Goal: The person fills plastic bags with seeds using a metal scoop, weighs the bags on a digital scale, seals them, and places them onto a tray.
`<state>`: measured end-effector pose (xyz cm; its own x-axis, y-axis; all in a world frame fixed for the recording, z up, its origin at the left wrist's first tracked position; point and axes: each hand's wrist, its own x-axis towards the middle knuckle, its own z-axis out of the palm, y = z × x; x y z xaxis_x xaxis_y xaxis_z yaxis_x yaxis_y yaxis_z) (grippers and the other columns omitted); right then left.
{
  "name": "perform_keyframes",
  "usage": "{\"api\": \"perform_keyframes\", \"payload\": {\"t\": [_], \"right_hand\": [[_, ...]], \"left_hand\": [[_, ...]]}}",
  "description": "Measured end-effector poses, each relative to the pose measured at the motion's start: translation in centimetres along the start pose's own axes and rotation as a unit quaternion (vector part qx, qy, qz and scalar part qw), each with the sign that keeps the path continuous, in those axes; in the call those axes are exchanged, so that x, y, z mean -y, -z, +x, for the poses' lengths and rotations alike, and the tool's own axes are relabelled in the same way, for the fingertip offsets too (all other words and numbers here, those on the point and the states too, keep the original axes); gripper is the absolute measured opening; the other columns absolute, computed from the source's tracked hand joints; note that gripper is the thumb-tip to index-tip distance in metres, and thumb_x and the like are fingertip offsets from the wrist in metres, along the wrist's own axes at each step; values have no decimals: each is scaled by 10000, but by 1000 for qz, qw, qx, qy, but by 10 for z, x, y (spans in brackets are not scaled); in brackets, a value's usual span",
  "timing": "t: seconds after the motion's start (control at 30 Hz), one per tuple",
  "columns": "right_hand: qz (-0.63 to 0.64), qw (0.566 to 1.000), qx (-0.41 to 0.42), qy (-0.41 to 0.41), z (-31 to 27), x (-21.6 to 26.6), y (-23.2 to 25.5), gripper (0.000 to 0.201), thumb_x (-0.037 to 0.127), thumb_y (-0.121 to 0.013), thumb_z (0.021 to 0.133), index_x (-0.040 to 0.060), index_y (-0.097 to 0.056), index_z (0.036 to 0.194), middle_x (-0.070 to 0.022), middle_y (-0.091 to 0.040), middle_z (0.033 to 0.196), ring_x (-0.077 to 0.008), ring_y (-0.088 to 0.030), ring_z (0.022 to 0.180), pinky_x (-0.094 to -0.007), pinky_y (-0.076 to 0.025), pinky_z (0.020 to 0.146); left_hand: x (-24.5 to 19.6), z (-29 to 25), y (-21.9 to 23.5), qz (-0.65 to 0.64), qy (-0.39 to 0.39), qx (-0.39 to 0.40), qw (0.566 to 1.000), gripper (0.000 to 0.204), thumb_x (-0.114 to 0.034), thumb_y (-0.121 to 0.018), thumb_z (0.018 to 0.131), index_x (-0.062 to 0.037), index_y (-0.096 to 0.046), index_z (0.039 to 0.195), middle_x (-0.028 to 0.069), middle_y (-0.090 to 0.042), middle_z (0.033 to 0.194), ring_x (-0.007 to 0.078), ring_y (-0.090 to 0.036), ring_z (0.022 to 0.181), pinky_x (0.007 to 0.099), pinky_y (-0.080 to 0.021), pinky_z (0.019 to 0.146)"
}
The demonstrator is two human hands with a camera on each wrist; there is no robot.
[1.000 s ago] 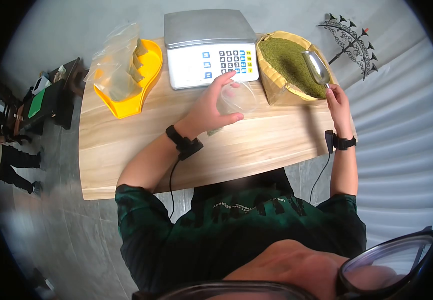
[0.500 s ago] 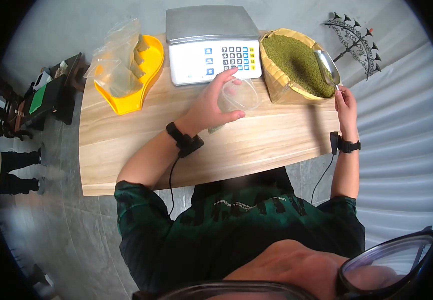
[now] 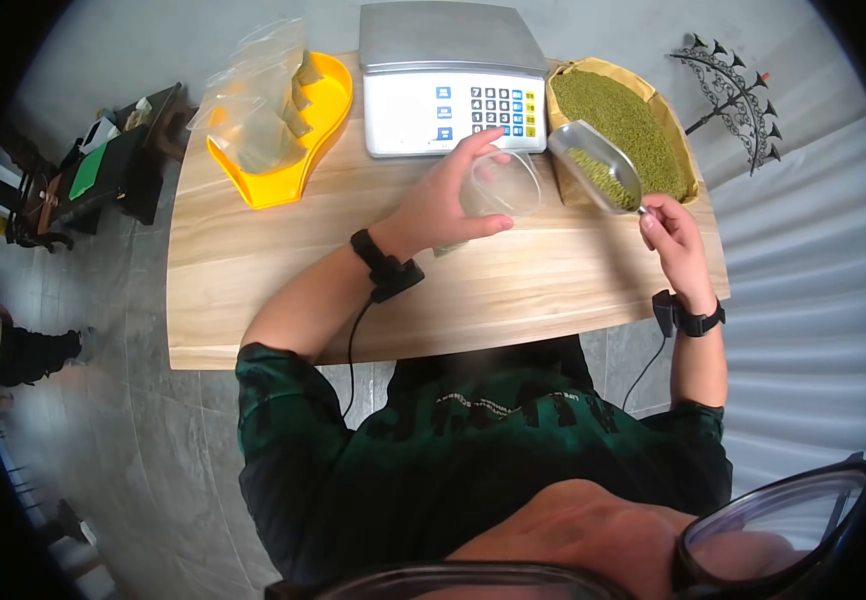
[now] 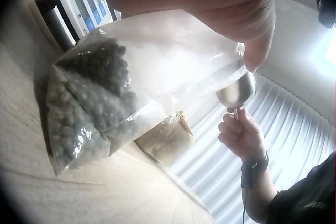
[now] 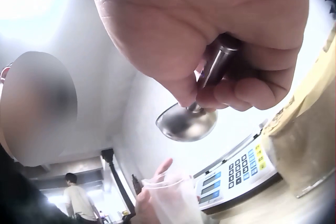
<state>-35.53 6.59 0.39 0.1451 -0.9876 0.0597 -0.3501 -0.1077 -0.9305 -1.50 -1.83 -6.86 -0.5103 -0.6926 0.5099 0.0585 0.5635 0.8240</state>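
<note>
My left hand [image 3: 438, 205] grips a clear plastic bag [image 3: 505, 185] near its mouth, which is spread into a round opening. Green beans [image 4: 100, 92] fill the bag's bottom corner in the left wrist view. With curled fingers, my right hand [image 3: 675, 245] holds a metal scoop [image 5: 184, 124] by its handle. The scoop carries a heap of small green beans [image 3: 601, 178] and is over the near left rim of a paper sack [image 3: 578, 185], to the right of the bag. More green beans [image 3: 603, 105] fill the sack.
A white digital scale [image 3: 408, 115] with a grey pan [image 3: 453, 35] stands behind the bag. At left on the wooden table [image 3: 243, 270], a yellow tray [image 3: 333, 90] bears several clear bags [image 3: 258, 125]. A dark metal ornament [image 3: 728, 95] is beyond the sack.
The scoop has moved left from the sack's right side to its near left rim, now visibly loaded with beans. The left hand still holds the bag mouth spread.
</note>
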Motion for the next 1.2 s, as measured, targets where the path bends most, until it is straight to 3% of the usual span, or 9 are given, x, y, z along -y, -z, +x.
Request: {"api": "perform_keyframes", "payload": {"t": [0.27, 0.37, 0.6, 0.73, 0.83, 0.93, 1.0, 1.1, 1.2], "right_hand": [[-236, 964, 104, 57, 25, 77, -24, 193, 110, -619, 946, -6, -617, 1099, -58, -650, 889, -125, -582, 786, -270, -463, 713], [-370, 914, 150, 70, 40, 112, -31, 220, 157, -642, 902, 7, -640, 1062, -183, -665, 854, -302, -647, 743, -360, -497, 675], [-502, 825, 201, 164, 61, 141, -39, 189, 167, -662, 870, 25, -652, 994, -177, -663, 815, -370, -627, 783, -425, -488, 674], [-498, 823, 213, 170, 62, 140, -41, 187, 172, -664, 865, 28, -650, 984, -185, -657, 823, -386, -614, 800, -431, -487, 678], [-466, 849, 195, 155, 50, 130, -29, 171, 146, -653, 893, 12, -644, 998, -157, -666, 841, -309, -637, 764, -381, -492, 674], [-309, 939, 120, 90, 34, 88, 16, 161, 115, -640, 921, -12, -634, 1018, -110, -649, 852, -185, -598, 734, -317, -483, 677], [-185, 981, -29, 50, 26, 44, 48, 152, 81, -629, 933, -32, -622, 1034, -72, -616, 851, -113, -528, 758, -273, -466, 692], [-275, 945, -162, 72, 29, -14, 67, 177, 107, -640, 924, -37, -625, 1026, -110, -624, 834, -154, -557, 751, -290, -471, 709], [-389, 906, -167, -6, 33, -35, 70, 212, 147, -638, 924, -40, -632, 1023, -151, -639, 838, -220, -593, 756, -322, -483, 721]], "left_hand": [[-2, 0, 0, 15, -9, -12, 1000, 933, -280, -819, 724, -67, -312, 1478, 184, -503, 1370, 299, -467, 1310, 413, -360, 1100], [0, 0, 1, 16, 0, -6, 1000, 935, -287, -818, 722, -70, -312, 1478, 192, -496, 1377, 299, -475, 1300, 416, -363, 1097], [0, -1, 0, 17, -13, -18, 1000, 953, -271, -817, 720, -64, -293, 1488, 196, -492, 1381, 309, -495, 1273, 415, -363, 1095], [0, 0, 0, -5, -18, -18, 1000, 959, -260, -821, 714, -57, -292, 1487, 193, -493, 1372, 306, -493, 1273, 413, -368, 1087], [1, -1, 1, 6, -4, -7, 1000, 968, -250, -823, 711, -66, -282, 1493, 187, -482, 1382, 291, -509, 1243, 408, -379, 1075], [-1, -2, 3, -28, 19, 6, 999, 944, -258, -825, 707, -79, -317, 1483, 170, -498, 1350, 287, -502, 1219, 400, -394, 1060], [-2, 0, 3, 49, -35, -27, 998, 876, -228, -829, 686, -89, -392, 1432, 152, -512, 1319, 279, -496, 1205, 404, -378, 1065], [-26, 6, 6, 205, -142, -45, 967, 643, -218, -830, 657, -126, -567, 1236, 104, -550, 1240, 271, -487, 1173, 438, -358, 1053], [-44, 8, 4, 313, -194, 4, 930, 346, -235, -818, 654, -166, -677, 962, 34, -587, 1139, 260, -495, 1134, 487, -343, 1026]]}}
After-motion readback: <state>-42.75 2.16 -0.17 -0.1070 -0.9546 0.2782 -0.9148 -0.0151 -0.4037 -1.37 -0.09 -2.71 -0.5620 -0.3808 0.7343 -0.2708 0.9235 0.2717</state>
